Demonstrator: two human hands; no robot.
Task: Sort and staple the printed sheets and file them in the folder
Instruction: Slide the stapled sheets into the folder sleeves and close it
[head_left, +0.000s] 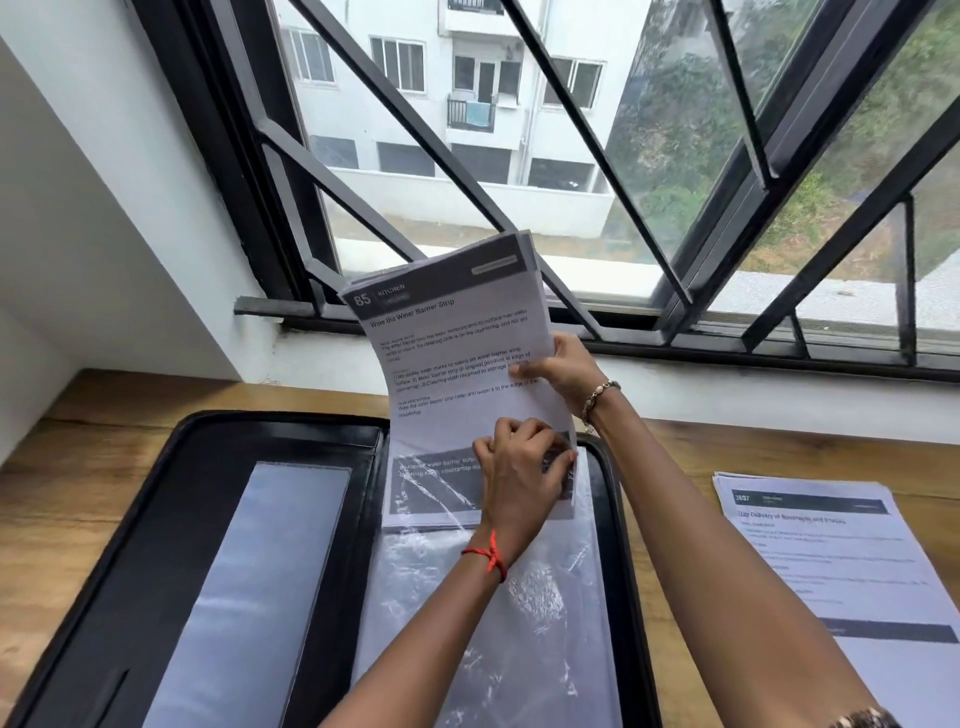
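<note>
R forearm (727, 571) nearest lens; both hands on printed sheets (457, 353) over open folder (130, 519).
Barred window (519, 156) beyond the hands. Wood table (104, 410) under both hands. Black folder lies open below them, its clear sleeve (519, 623) under L wrist. Second stack (831, 561) flat on table, well right of R hand (563, 369). Printed sheets stand near-upright, bowed, btm end inside sleeve mouth, top above R hand. Top sheet headed 85 KITCHEN. R hand grips sheets' right edge, thumb on front. L hand (519, 478), just below R, fingers curled, pinches sleeve mouth against sheets. Bead bracelet (597, 397) on R wrist, red thread (488, 558) on L.
</note>
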